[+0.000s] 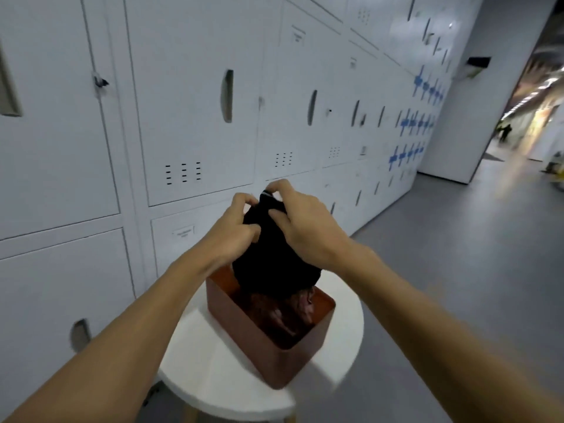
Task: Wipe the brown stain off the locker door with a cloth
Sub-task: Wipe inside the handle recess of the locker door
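Both my hands hold a dark, almost black cloth (271, 257) up over a reddish-brown box (259, 334). My left hand (235, 230) pinches the cloth's upper left side. My right hand (300, 221) pinches its top edge, where a small pale tag shows. The cloth's lower end hangs into the box, where more dark fabric lies. White locker doors (195, 117) fill the wall on the left. No brown stain is plainly visible on them in this blurred view.
The box stands on a round white stool (345, 328) close to the lockers. Grey floor (457, 270) stretches to the right and back towards a lit corridor, where a distant person (505, 131) is seen. Blue tape marks several far lockers.
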### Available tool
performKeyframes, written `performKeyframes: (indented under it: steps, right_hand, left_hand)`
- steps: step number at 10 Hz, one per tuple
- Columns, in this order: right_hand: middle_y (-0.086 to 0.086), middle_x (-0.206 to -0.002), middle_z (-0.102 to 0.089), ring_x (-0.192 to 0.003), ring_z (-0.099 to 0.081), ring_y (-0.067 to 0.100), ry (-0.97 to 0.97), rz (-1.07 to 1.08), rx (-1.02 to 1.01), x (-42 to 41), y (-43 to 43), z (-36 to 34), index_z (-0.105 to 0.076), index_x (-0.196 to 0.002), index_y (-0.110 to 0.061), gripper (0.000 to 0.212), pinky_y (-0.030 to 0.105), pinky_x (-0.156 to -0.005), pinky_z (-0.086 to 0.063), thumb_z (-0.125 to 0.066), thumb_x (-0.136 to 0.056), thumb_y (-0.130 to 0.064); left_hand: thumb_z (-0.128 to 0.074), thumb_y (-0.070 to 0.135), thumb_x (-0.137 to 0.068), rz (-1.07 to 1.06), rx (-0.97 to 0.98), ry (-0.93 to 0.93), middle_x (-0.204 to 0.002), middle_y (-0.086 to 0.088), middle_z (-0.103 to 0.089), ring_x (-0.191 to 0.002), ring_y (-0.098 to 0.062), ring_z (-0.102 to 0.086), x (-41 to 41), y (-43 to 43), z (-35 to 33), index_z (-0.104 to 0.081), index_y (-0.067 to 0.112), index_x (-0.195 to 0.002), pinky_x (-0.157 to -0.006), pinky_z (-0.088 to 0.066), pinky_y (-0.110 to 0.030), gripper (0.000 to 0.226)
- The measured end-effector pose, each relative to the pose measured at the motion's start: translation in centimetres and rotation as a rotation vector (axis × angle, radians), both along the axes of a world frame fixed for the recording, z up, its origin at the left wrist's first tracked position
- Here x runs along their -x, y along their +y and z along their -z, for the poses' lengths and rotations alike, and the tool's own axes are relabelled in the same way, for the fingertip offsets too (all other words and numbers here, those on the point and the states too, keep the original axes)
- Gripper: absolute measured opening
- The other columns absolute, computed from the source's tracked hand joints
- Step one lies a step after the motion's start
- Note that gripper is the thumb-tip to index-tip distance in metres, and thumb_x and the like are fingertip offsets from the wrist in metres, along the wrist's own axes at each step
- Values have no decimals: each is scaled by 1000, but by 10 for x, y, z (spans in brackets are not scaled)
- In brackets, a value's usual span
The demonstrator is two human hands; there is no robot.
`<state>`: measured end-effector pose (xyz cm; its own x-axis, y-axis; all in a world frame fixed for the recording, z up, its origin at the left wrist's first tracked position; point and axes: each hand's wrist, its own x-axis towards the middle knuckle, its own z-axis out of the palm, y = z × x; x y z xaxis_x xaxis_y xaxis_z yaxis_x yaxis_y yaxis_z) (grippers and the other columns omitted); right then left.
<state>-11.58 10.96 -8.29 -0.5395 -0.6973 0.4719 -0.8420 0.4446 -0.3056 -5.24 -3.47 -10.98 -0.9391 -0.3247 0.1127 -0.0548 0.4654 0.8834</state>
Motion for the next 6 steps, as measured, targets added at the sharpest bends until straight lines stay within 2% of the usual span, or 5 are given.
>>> performKeyframes:
  steps: [1, 2, 3, 5, 6]
  right_hand:
    - [13, -125, -59, -102, -61, 36, -69, 38, -168, -4, -1, 47, -37, -137, -19, 37, 43, -82, -49, -47, -102, -10]
    - [15, -121, -57, -99, -63, 38, -28, 142, -366, -4, -9, 85, -43, -133, -12, 32, 42, -75, -48, -49, -101, -10]
    - [14, -125, -62, -104, -66, 34, 87, 152, -594, -1, -18, 104, -54, -131, -7, 31, 44, -87, -54, -53, -101, -12]
    - [17, -133, -55, -117, -58, 32, 197, 108, -810, -3, -36, 110, -58, -136, -6, 34, 42, -94, -50, -47, -105, -15]
    - [16, -133, -52, -116, -58, 31, 84, 171, -776, -12, -38, 83, -60, -133, -7, 32, 41, -94, -50, -53, -103, -16]
  left_hand:
    - [-51, 4, -89, 41, 205, -224, -108, -7, -69, -94, -28, -66, 10, -9, 34, -54, 33, -122, -82, -53, -43, 44]
    - [-55, 8, -93, 101, 536, -389, -119, -4, -69, -104, -23, -62, 25, -19, 62, -64, 27, -128, -87, -49, -33, 41]
    - [-54, 13, -96, 136, 779, -519, -110, -7, -68, -92, -24, -59, 40, -18, 76, -70, 22, -108, -81, -48, -32, 22]
    - [-52, 18, -100, 121, 904, -597, -123, -11, -61, -110, -29, -63, 45, -13, 80, -62, 13, -123, -90, -51, -38, 25]
    - [-56, 15, -96, 97, 813, -556, -100, -5, -62, -90, -25, -62, 26, -14, 60, -71, 15, -107, -77, -50, -34, 19]
